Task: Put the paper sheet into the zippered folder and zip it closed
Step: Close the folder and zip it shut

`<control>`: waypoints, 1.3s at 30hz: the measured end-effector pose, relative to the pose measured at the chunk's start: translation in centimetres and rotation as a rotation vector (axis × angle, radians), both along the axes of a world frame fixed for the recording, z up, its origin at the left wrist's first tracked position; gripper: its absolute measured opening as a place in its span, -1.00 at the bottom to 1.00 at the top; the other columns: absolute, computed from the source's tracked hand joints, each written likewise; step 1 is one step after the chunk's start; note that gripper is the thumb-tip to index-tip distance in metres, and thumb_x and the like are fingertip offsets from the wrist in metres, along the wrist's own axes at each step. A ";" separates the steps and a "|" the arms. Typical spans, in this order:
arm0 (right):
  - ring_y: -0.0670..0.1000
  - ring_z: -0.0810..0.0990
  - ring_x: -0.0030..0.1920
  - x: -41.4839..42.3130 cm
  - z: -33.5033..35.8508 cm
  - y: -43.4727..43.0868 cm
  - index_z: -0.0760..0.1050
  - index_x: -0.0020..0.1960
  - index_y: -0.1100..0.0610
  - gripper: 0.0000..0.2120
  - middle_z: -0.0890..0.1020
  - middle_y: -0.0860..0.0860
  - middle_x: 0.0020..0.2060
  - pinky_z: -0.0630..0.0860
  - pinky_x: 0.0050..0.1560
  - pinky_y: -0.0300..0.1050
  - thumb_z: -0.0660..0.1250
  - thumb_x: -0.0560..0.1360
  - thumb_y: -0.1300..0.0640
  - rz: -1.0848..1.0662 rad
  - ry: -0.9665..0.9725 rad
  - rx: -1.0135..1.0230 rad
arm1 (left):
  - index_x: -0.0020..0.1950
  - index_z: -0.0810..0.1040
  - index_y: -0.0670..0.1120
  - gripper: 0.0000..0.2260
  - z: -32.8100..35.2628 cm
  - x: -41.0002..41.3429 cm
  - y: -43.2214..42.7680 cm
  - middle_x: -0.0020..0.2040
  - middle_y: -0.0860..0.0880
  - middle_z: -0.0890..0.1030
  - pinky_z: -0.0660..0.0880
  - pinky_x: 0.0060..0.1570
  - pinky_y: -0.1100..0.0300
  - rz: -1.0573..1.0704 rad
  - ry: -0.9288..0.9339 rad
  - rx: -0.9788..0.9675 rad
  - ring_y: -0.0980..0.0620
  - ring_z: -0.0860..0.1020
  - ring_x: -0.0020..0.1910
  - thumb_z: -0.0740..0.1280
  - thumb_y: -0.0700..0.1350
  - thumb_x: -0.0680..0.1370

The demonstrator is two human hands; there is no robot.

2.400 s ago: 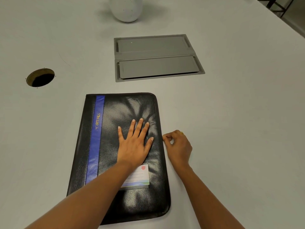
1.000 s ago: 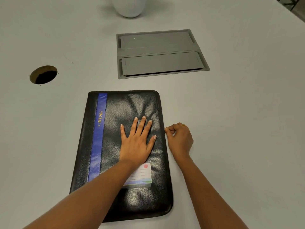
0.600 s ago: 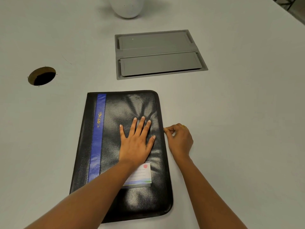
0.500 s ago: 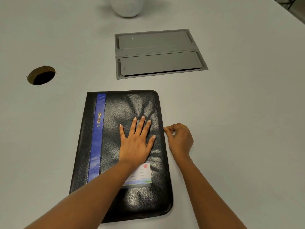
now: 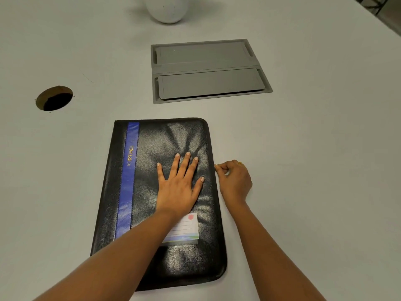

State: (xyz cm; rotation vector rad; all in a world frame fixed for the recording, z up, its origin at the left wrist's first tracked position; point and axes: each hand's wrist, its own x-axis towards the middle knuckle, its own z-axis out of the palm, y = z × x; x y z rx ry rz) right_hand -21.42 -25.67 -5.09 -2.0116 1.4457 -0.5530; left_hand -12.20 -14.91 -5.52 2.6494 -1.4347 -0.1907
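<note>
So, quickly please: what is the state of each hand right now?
Left hand: open, flat on the black zippered folder, holding nothing.
Right hand: closed in a pinch at the folder's right edge, probably on the zipper pull, which is too small to confirm.

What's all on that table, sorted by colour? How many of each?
Black: 1, the zippered folder
White: 1, a rounded object at the far edge
Grey: 1, a hatch panel set into the table
Total: 3
</note>
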 end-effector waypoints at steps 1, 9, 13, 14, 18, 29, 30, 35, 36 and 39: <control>0.02 0.54 -0.09 -0.1 -0.1 0.1 0.59 -0.25 0.07 -0.84 0.63 -0.03 -0.23 0.24 -0.29 -0.21 0.35 0.44 0.02 0.009 0.005 -0.014 | 0.50 -0.07 0.11 -0.45 0.0 0.0 0.0 0.55 0.09 -0.02 -0.22 0.41 -0.23 0.001 0.001 -0.002 0.04 -0.12 0.53 -0.23 0.24 0.53; 0.02 0.53 -0.08 -0.4 -0.3 0.8 0.60 -0.15 0.02 -0.89 0.63 -0.03 -0.18 0.25 -0.28 -0.23 0.32 0.46 0.02 0.020 -0.019 -0.062 | 0.48 -0.12 0.22 -0.50 0.0 0.0 0.1 0.55 0.07 -0.04 -0.22 0.40 -0.25 -0.011 -0.002 0.009 0.01 -0.12 0.53 -0.23 0.23 0.53; 0.00 0.52 -0.05 -0.4 -0.2 0.3 0.61 -0.09 -0.02 -0.88 0.64 -0.07 -0.09 0.29 -0.25 -0.23 0.30 0.48 0.02 0.064 -0.043 -0.042 | 0.47 -0.16 0.25 -0.52 -0.1 0.1 0.1 0.55 0.07 -0.08 -0.22 0.40 -0.25 -0.010 -0.009 0.017 0.01 -0.14 0.53 -0.22 0.23 0.54; 0.01 0.53 -0.05 -0.3 -0.1 0.1 0.62 -0.08 -0.02 -0.88 0.64 -0.07 -0.07 0.33 -0.24 -0.22 0.30 0.48 0.03 0.085 -0.049 -0.028 | 0.47 -0.16 0.25 -0.52 -0.1 0.1 0.1 0.55 0.07 -0.08 -0.22 0.40 -0.25 -0.010 -0.010 0.017 0.01 -0.15 0.53 -0.22 0.23 0.54; 0.02 0.55 -0.04 -0.1 0.1 -0.6 0.63 -0.05 0.01 -0.87 0.65 -0.05 -0.07 0.42 -0.16 -0.15 0.31 0.48 0.08 0.142 -0.067 0.044 | 0.47 -0.16 0.25 -0.52 -0.2 0.0 0.1 0.55 0.07 -0.08 -0.23 0.40 -0.25 -0.009 -0.015 0.016 0.01 -0.15 0.53 -0.24 0.23 0.54; 0.02 0.51 -0.03 0.2 0.2 -1.2 0.62 -0.07 0.01 -0.88 0.62 -0.01 -0.12 0.33 -0.21 -0.20 0.31 0.47 0.07 0.157 -0.023 0.028 | 0.47 -0.12 0.25 -0.52 -0.2 0.0 0.0 0.55 0.07 -0.06 -0.23 0.40 -0.24 -0.009 -0.018 0.006 0.01 -0.13 0.53 -0.23 0.23 0.54; 0.01 0.50 -0.03 0.1 0.2 -1.4 0.62 -0.08 0.01 -0.89 0.62 -0.01 -0.13 0.32 -0.21 -0.20 0.31 0.47 0.07 0.172 -0.019 0.033 | 0.47 -0.11 0.25 -0.52 -0.2 0.0 0.0 0.55 0.07 -0.05 -0.22 0.40 -0.24 -0.008 -0.020 0.004 0.01 -0.12 0.53 -0.22 0.23 0.54; -0.01 0.47 0.00 -0.4 -0.1 -0.8 0.62 -0.08 0.02 -0.89 0.62 -0.04 -0.13 0.28 -0.21 -0.22 0.31 0.47 0.07 0.171 -0.010 0.051 | 0.47 -0.07 0.24 -0.52 -0.2 0.0 0.1 0.55 0.07 -0.02 -0.21 0.40 -0.24 -0.002 -0.018 -0.011 0.01 -0.09 0.53 -0.21 0.23 0.54; -0.01 0.46 0.02 -0.2 -0.1 -0.8 0.61 -0.08 0.01 -0.88 0.62 -0.04 -0.12 0.28 -0.21 -0.21 0.31 0.47 0.07 0.150 -0.005 0.052 | 0.47 -0.07 0.24 -0.52 -0.2 0.0 0.1 0.55 0.07 -0.02 -0.21 0.40 -0.24 -0.002 -0.017 -0.009 0.01 -0.09 0.53 -0.21 0.23 0.54; -0.01 0.45 0.06 0.5 0.2 -0.8 0.61 -0.06 0.00 -0.88 0.61 -0.03 -0.08 0.30 -0.20 -0.20 0.29 0.48 0.07 0.110 0.018 0.048 | 0.47 -0.08 0.24 -0.52 -0.2 0.0 0.0 0.55 0.06 -0.02 -0.20 0.40 -0.25 -0.004 -0.021 -0.007 0.01 -0.09 0.53 -0.21 0.23 0.54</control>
